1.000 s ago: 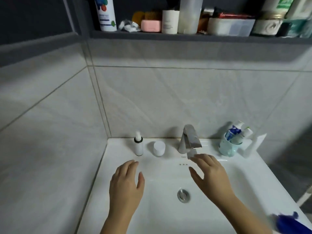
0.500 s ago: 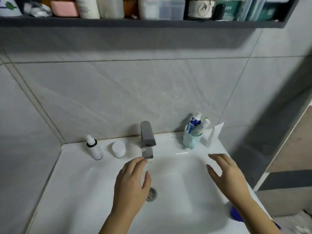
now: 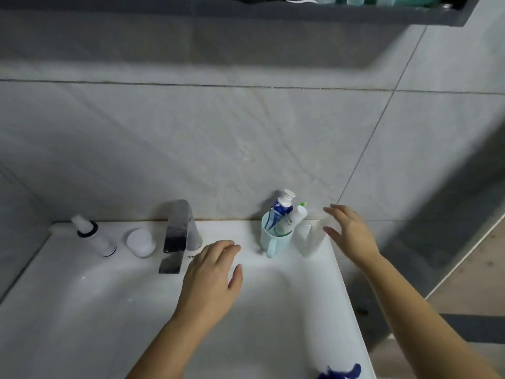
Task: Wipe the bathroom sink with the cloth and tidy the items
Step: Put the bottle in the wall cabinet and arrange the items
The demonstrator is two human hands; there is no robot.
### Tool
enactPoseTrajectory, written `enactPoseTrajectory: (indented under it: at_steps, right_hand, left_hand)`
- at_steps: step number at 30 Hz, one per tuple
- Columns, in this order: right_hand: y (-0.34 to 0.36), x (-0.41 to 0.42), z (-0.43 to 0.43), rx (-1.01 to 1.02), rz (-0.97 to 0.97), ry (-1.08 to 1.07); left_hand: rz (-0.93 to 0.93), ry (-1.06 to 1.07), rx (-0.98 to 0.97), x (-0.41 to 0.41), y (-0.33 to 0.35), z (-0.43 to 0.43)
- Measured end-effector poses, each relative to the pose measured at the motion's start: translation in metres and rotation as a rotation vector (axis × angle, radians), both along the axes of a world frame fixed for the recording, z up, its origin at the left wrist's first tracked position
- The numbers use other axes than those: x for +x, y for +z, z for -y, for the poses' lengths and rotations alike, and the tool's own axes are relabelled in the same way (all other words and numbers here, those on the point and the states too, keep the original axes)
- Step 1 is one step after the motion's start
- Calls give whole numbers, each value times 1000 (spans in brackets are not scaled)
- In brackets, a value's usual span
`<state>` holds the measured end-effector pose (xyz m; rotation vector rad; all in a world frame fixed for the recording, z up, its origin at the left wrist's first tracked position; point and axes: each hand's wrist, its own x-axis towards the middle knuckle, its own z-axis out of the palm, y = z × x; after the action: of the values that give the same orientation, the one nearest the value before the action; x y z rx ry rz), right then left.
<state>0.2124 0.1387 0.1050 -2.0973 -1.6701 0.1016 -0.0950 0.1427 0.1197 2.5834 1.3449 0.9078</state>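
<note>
- Right hand (image 3: 351, 236): fingers spread and empty, held at the sink's back right corner, just beside a white tube (image 3: 310, 239) that stands blurred against the wall; whether it touches the tube cannot be told.
- Left hand (image 3: 211, 277): palm down, fingers loosely apart, holding nothing, over the back rim of the basin, between the tap (image 3: 177, 236) and the cup (image 3: 274, 239).
- Cup: pale green, upright on the ledge, holding toothpaste tubes.
- Sink (image 3: 82, 310): white, against grey tiled wall.
- Left of the tap: a round white jar (image 3: 140, 242), then a dropper bottle (image 3: 94, 236).
- Cloth (image 3: 340, 373): blue, on the sink's front right edge, partly out of frame.
- Shelf (image 3: 246, 9): dark, above.
</note>
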Motion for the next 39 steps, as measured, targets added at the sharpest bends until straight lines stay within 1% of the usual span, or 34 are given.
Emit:
enactPoseTrajectory:
  at_steps: [4, 12, 18, 23, 39]
  right_hand:
    - [-8, 14, -17, -71, -14, 24]
    - [-16, 27, -29, -13, -147, -9]
    - [-15, 32, -50, 17, -124, -48]
    - [-11, 34, -59, -51, -115, -84]
    - [-12, 25, -40, -40, -126, -150]
  left_hand:
    - [-44, 33, 8, 13, 4, -7]
    - [-50, 48, 3, 24, 3, -18]
    - [-60, 69, 2, 21, 2, -21]
    - [-57, 82, -11, 17, -2, -22]
    - [-15, 97, -16, 3, -2, -15]
